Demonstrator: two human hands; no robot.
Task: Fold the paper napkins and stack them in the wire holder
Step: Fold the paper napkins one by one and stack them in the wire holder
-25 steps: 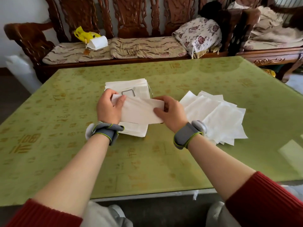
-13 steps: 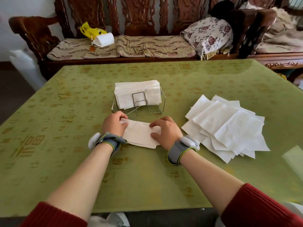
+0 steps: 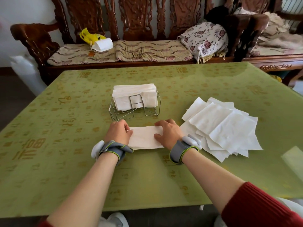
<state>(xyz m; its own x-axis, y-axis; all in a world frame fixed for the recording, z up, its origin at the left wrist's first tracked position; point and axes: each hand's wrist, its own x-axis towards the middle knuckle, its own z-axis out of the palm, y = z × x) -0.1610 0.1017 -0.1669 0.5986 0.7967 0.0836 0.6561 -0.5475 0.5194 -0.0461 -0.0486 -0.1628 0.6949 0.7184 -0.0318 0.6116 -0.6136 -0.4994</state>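
Observation:
A folded white napkin (image 3: 144, 138) lies flat on the green table (image 3: 65, 161) in front of me. My left hand (image 3: 118, 133) grips its left end with curled fingers. My right hand (image 3: 168, 133) holds its right end, fingers over the far edge and thumb on top. Just beyond the napkin stands the wire holder (image 3: 118, 113), with a stack of folded napkins (image 3: 134, 94) upright in it. To the right, a loose pile of unfolded napkins (image 3: 221, 126) is spread on the table.
Behind the table's far edge runs a carved wooden bench (image 3: 32, 40) with cushions, a flowered pillow (image 3: 205, 38), a yellow bag (image 3: 90, 36) and a white paper roll (image 3: 103, 44). A bright reflection (image 3: 293, 159) lies on the table at the right.
The folded napkin was held up in front of the holder; both hands have brought it down towards me and laid it flat on the table.

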